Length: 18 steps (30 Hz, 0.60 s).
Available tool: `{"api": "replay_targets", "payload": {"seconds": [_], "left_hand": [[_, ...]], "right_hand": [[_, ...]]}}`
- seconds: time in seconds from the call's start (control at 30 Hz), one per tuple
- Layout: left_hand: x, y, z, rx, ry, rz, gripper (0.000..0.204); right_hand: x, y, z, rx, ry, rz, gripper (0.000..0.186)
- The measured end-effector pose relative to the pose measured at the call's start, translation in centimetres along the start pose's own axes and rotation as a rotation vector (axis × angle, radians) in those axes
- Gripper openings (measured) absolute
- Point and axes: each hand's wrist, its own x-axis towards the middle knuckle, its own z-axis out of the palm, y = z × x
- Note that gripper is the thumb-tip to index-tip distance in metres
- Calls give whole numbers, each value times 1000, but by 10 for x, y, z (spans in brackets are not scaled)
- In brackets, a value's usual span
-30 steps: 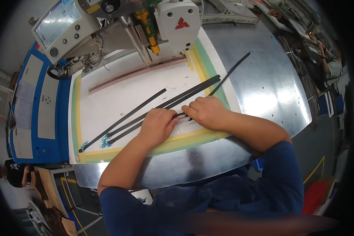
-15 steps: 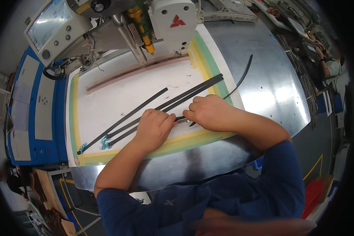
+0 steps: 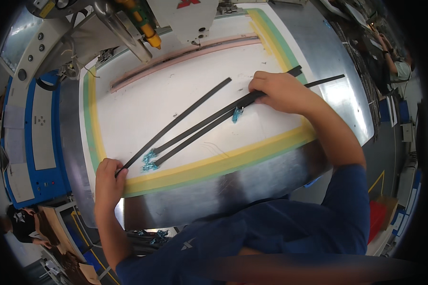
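Note:
Several flat black strips lie slantwise over the white sheet (image 3: pixel 190 99). At the lower left, my left hand (image 3: pixel 110 184) pinches the near end of a single black strip (image 3: pixel 176 122). Its far end rests on the sheet. Two more strips (image 3: pixel 197 127) run side by side toward my right hand (image 3: pixel 281 91), their near ends wrapped in crinkled teal film (image 3: pixel 149 164). My right hand is closed over a black strip (image 3: pixel 324 80) whose end sticks out past the wrist. Teal film (image 3: pixel 237 115) also hangs by its fingers, which partly hide where the strips overlap.
Yellow and green tape (image 3: pixel 214 166) borders the sheet on a shiny metal table (image 3: pixel 252 178). Overhead at the back hang a yellow-tipped nozzle (image 3: pixel 153 39) and a white machine head (image 3: pixel 185 21). A blue cabinet (image 3: pixel 43 137) stands left. Other people work at both sides.
My hands have moved apart from the sheet's front middle. The left went to the single strip's near end. The right moved up and right, laying the strip it holds along the pair.

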Motion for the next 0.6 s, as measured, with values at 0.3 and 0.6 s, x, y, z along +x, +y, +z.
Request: {"api": "replay_targets", "payload": {"seconds": [0.3,0.6], "left_hand": [[79,38,23,-183,-161,375,14],[140,150,31,-425,-276,555,54]], "right_hand": [[-4,-68,2,73,-36,-86,27],[-5,-28,-70,202,151,-235,17]]}}
